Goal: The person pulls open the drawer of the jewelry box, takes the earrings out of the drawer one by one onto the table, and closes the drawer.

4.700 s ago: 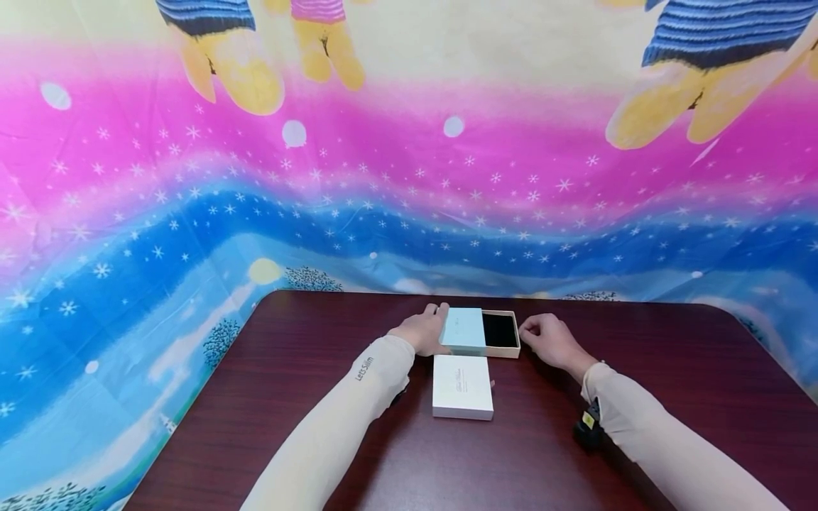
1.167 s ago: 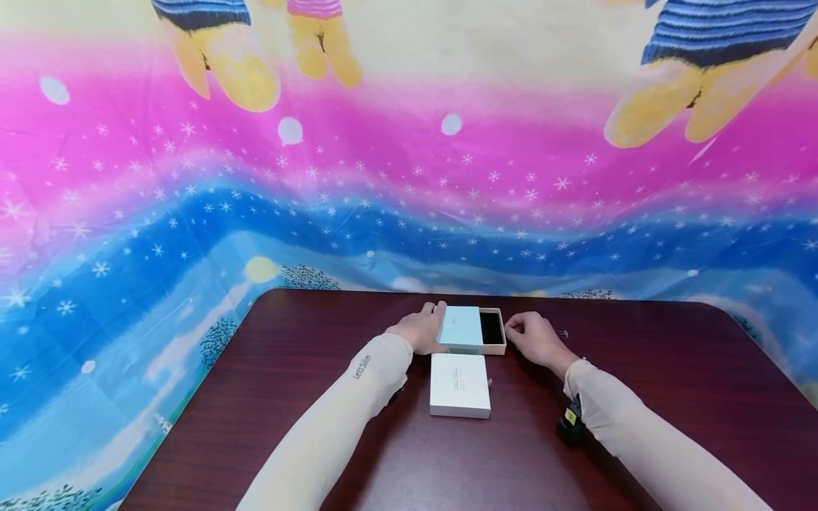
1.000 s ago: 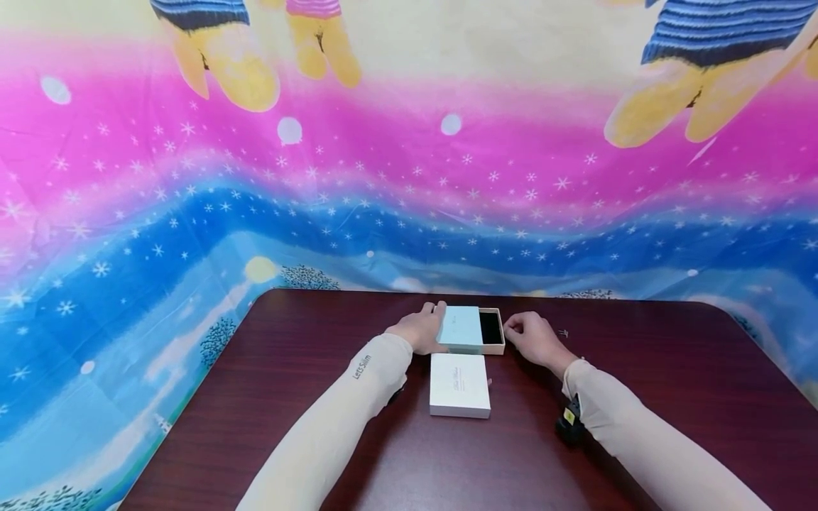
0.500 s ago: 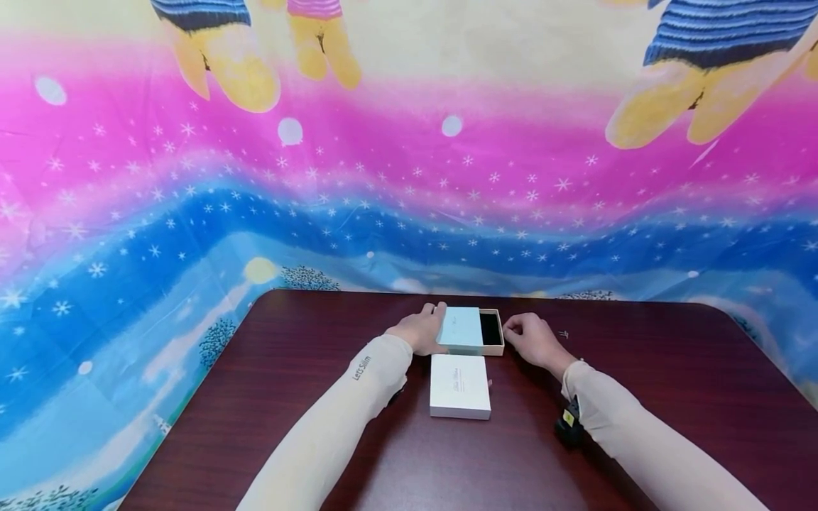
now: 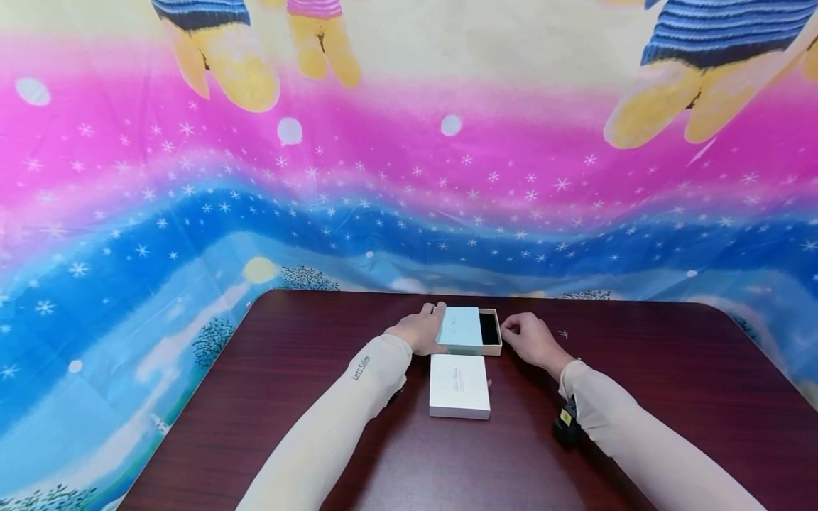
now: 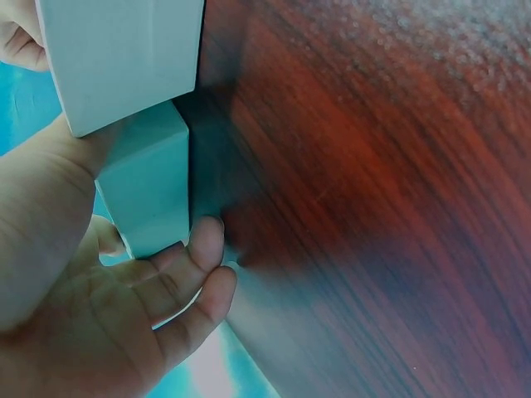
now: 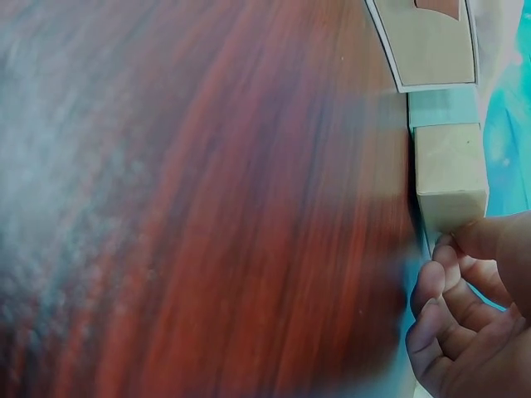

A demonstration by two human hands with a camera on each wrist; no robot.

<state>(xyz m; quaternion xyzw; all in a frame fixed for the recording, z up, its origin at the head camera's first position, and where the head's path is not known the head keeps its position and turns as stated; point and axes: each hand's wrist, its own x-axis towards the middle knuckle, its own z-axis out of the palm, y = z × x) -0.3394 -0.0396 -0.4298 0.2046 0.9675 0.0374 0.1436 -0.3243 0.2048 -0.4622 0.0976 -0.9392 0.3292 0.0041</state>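
A pale blue box sleeve (image 5: 461, 326) lies near the table's far edge, with its cream drawer (image 5: 493, 350) partly out to the right. Black shows inside the drawer. My left hand (image 5: 417, 332) grips the sleeve's left end, thumb on the near side and fingers around the far side. At the drawer's outer end, my right hand (image 5: 532, 339) has thumb and fingertips pinched together against it, other fingers curled (image 7: 431, 332). Whether a tab lies between them is hidden. Just nearer to me sits a flat white box (image 5: 459, 387) with faint lettering.
Small silvery bits (image 5: 563, 334) lie on the table right of my right hand; too small to make out. A brownish tab (image 5: 490, 384) shows at the white box's right side. The dark red wooden table (image 5: 307, 333) ends at a printed curtain (image 5: 383, 177).
Since the earliest frame, the drawer has slid left, further into the sleeve, and my right hand has moved left with it. My left hand stays on the sleeve. The silvery bits have come into view.
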